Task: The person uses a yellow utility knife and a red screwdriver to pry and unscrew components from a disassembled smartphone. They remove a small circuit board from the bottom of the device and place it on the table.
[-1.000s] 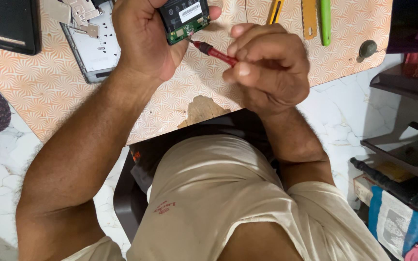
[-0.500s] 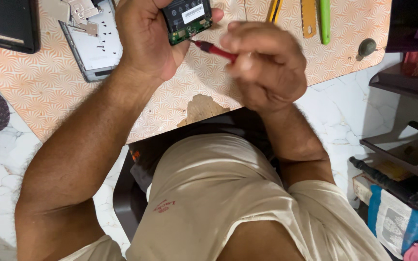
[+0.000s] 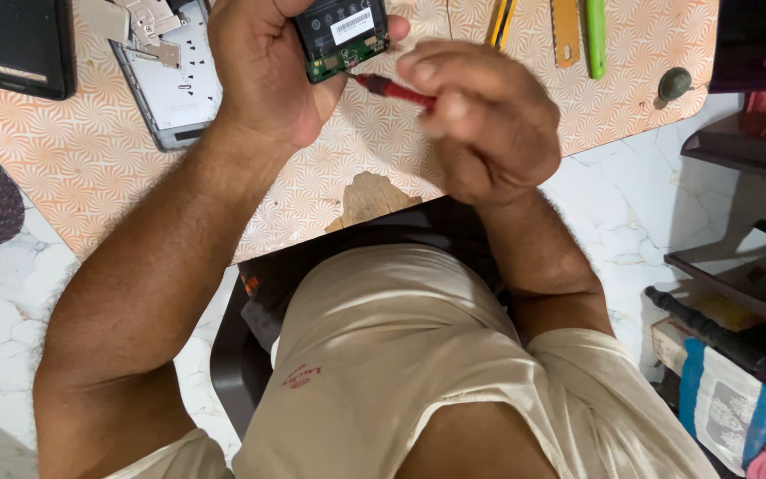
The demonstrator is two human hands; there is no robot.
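Observation:
My left hand (image 3: 268, 71) grips a small opened phone body (image 3: 340, 35), its green circuit board and black battery with a white label facing up. My right hand (image 3: 489, 124) is closed around a red-handled screwdriver (image 3: 392, 89) whose tip touches the lower edge of the circuit board. Both hands are held above an orange-patterned table top (image 3: 73, 168), near the top of the view.
A grey phone back shell with metal plates (image 3: 166, 80) lies left of my left hand. A black device (image 3: 15, 44) sits at the top left. Yellow, orange and green tools (image 3: 569, 27) lie at the top right, near a dark knob (image 3: 674, 82). Shelves (image 3: 755, 231) stand at the right.
My right hand has shifted slightly on the screwdriver, fingers turning. The left hand and phone body stay almost in place.

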